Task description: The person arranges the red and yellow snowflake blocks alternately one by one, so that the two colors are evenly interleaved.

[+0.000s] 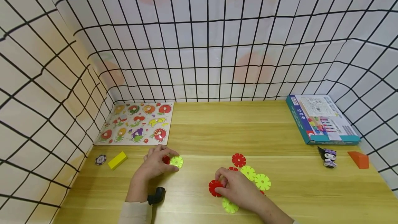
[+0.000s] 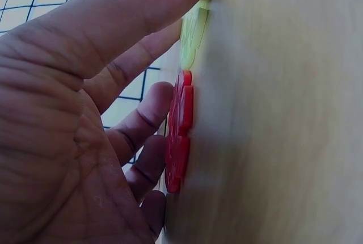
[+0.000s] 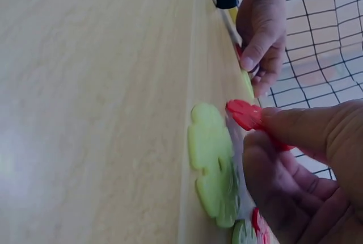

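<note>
My right hand (image 1: 237,187) pinches a red notched interlocking disc (image 1: 215,188) between thumb and fingertips, lifted off the table in the right wrist view. Round that hand lie yellow-green discs (image 1: 262,182) and red discs (image 1: 238,160), some partly hidden under it. Farther left, my left hand (image 1: 159,161) holds a yellow-green disc (image 1: 176,162) by its edges with thumb and index finger, flat on the table. A second red disc (image 2: 180,133) sits beside it under the palm, near the loosely bent other fingers.
A fruit puzzle board (image 1: 136,123) lies at the back left, with a yellow block (image 1: 117,160) and a poker chip (image 1: 100,159) before it. On the right are a boxed set (image 1: 323,120), a small figurine (image 1: 328,157) and an orange wedge block (image 1: 359,159). Grid-patterned cloth walls surround the table.
</note>
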A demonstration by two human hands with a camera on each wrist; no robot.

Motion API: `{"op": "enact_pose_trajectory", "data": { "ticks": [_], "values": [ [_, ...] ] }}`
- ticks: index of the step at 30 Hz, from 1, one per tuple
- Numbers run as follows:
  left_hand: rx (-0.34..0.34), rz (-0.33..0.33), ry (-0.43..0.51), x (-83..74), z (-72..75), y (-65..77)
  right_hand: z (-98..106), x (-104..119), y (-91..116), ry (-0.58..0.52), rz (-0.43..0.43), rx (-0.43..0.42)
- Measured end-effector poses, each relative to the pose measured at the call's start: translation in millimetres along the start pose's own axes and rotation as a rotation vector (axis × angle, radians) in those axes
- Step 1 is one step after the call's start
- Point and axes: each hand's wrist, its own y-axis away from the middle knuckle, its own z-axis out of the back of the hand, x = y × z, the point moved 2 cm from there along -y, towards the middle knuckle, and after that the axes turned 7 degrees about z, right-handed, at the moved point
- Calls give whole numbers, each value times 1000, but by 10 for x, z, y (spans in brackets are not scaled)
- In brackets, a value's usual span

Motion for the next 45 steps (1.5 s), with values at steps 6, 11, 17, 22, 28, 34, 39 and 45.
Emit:
{"op": "enact_pose_trajectory", "data": {
  "ticks": [6,11,17,22,28,34,39,45],
  "values": [
    [6,3,-5,25,-12,-3,-37,88,-90,-250,6,-23],
    [6,11,-2,28,-15,1,-98,167,-261,-345,-9,-64],
    [8,15,-3,24,-14,-1,-172,233,-514,-281,-2,-70],
    [11,-3,11,12,-3,-12,-193,278,-729,-122,-7,-61],
    [14,-15,16,17,-1,-13,-224,257,-926,6,-29,-64],
    [10,-34,13,21,2,-8,-249,233,-1029,-119,-94,-30],
    [14,-27,16,21,4,-7,-257,211,-1069,-197,-157,-15],
    [13,-24,16,23,4,-7,-254,211,-1078,-164,-178,-12]
  ]
}}
